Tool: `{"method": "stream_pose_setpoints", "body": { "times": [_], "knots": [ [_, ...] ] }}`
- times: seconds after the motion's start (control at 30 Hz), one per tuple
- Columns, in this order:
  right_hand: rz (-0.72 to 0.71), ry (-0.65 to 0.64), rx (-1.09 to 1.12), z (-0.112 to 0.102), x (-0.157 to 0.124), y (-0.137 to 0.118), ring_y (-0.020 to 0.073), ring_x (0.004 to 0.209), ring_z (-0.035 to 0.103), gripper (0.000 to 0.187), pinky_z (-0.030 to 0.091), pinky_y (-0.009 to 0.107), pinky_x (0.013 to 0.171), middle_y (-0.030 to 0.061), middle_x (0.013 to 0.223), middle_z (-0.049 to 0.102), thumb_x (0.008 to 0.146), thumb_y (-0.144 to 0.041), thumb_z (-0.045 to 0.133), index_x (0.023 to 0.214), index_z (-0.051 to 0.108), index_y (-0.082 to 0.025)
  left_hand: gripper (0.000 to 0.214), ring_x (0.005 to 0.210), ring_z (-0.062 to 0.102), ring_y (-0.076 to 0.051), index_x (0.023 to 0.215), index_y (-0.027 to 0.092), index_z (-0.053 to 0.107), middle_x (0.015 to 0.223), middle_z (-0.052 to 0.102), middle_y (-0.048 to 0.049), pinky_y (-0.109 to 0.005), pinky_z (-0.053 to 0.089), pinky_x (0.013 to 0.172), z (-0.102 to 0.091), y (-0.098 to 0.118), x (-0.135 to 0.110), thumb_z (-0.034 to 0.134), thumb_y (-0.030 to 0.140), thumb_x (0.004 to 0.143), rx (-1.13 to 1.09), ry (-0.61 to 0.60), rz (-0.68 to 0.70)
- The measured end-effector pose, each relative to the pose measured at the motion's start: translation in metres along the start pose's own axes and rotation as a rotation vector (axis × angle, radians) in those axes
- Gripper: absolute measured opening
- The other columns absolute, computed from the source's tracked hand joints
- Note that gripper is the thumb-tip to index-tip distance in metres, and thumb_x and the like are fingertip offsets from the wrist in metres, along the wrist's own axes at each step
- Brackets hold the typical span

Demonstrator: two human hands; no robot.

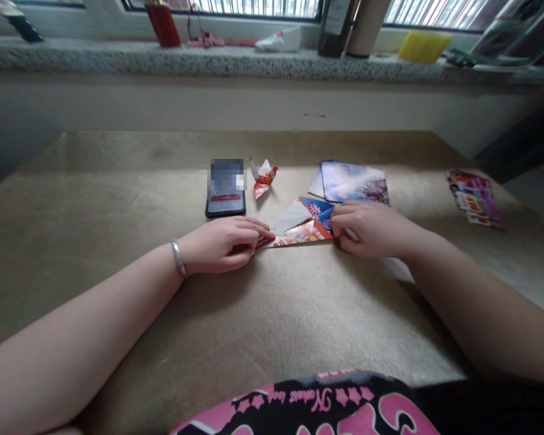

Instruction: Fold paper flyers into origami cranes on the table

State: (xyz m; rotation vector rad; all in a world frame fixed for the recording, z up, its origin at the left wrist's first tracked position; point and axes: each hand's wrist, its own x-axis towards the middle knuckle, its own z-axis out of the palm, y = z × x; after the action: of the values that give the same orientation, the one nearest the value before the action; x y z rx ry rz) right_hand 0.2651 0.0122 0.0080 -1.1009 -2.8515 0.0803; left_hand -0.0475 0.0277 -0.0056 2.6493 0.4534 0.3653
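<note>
A folded sheet of printed paper (301, 223), red, blue and white, lies flat on the brown table (118, 199) between my hands. My left hand (222, 244), with a silver bangle on its wrist, pinches the sheet's left tip with curled fingers. My right hand (367, 229) is closed on the sheet's right corner. A small folded paper crane (263, 177) stands just behind the sheet.
A black phone (225, 188) lies left of the crane. A stack of colourful square papers (353, 181) sits behind my right hand, and another printed paper (474, 196) lies at the table's right edge. The stone windowsill (118, 57) holds a red box, bottles and a yellow item.
</note>
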Motion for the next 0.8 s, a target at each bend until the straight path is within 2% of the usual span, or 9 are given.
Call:
{"method": "stream_pose_setpoints", "body": {
  "times": [0.17,0.27,0.43,0.53,0.6,0.7,0.8],
  "knots": [
    [0.063,0.013,-0.028,0.006,0.004,-0.001,0.0164,0.074,0.054,0.019,0.037,0.028,0.064,0.0038,0.075,0.061,0.083,-0.031,0.051,0.069,0.058,-0.019,0.015,0.113,0.056,-0.019,0.069,0.016,0.053,0.115,0.065,-0.0081,-0.036,0.049,0.095,0.0,0.0,0.0,0.047,0.01,0.082,-0.013,0.015,-0.008],
    [0.11,0.043,-0.075,0.01,0.005,-0.003,0.0186,0.079,0.055,0.024,0.039,0.029,0.064,0.0056,0.084,0.063,0.085,-0.041,0.054,0.076,0.06,-0.02,0.017,0.111,0.057,-0.019,0.069,0.016,0.055,0.112,0.066,-0.0079,-0.035,0.05,0.093,0.0,0.001,0.001,0.046,0.012,0.083,0.016,0.027,0.018],
    [0.155,0.092,-0.112,0.014,0.009,-0.011,0.0229,0.091,0.056,0.028,0.043,0.033,0.072,0.01,0.102,0.063,0.085,-0.044,0.054,0.095,0.062,-0.019,0.017,0.103,0.059,-0.018,0.087,0.016,0.062,0.097,0.067,-0.0088,-0.031,0.052,0.086,0.003,0.005,0.005,0.045,0.016,0.087,0.083,0.096,-0.018],
    [0.176,0.12,-0.117,0.016,0.012,-0.017,0.0246,0.094,0.056,0.032,0.045,0.034,0.072,0.0116,0.107,0.063,0.087,-0.045,0.052,0.101,0.062,-0.018,0.016,0.095,0.06,-0.017,0.088,0.016,0.061,0.095,0.065,-0.0085,-0.031,0.051,0.084,0.006,0.005,0.008,0.045,0.018,0.088,0.146,0.117,-0.065],
    [0.176,0.147,-0.096,0.018,0.014,-0.02,0.0248,0.096,0.057,0.031,0.046,0.035,0.074,0.0119,0.111,0.063,0.087,-0.044,0.053,0.102,0.062,-0.018,0.019,0.097,0.059,-0.018,0.098,0.015,0.061,0.103,0.064,-0.0099,-0.033,0.05,0.088,0.008,0.005,0.009,0.045,0.017,0.087,0.212,0.121,-0.068],
    [0.125,0.165,-0.02,0.02,0.017,-0.019,0.0244,0.101,0.057,0.03,0.047,0.037,0.084,0.0112,0.117,0.061,0.088,-0.04,0.054,0.107,0.063,-0.018,0.032,0.118,0.05,-0.023,0.118,0.014,0.055,0.126,0.056,-0.0125,-0.041,0.044,0.101,0.012,0.005,0.009,0.045,0.017,0.088,0.312,0.114,-0.048],
    [0.097,0.175,0.059,0.021,0.019,-0.016,0.0238,0.107,0.056,0.032,0.046,0.039,0.093,0.011,0.12,0.061,0.089,-0.036,0.053,0.112,0.062,-0.017,0.036,0.127,0.043,-0.024,0.125,0.014,0.053,0.133,0.053,-0.0117,-0.042,0.04,0.107,0.015,0.008,0.009,0.043,0.02,0.092,0.347,0.083,-0.065]
  ]
}}
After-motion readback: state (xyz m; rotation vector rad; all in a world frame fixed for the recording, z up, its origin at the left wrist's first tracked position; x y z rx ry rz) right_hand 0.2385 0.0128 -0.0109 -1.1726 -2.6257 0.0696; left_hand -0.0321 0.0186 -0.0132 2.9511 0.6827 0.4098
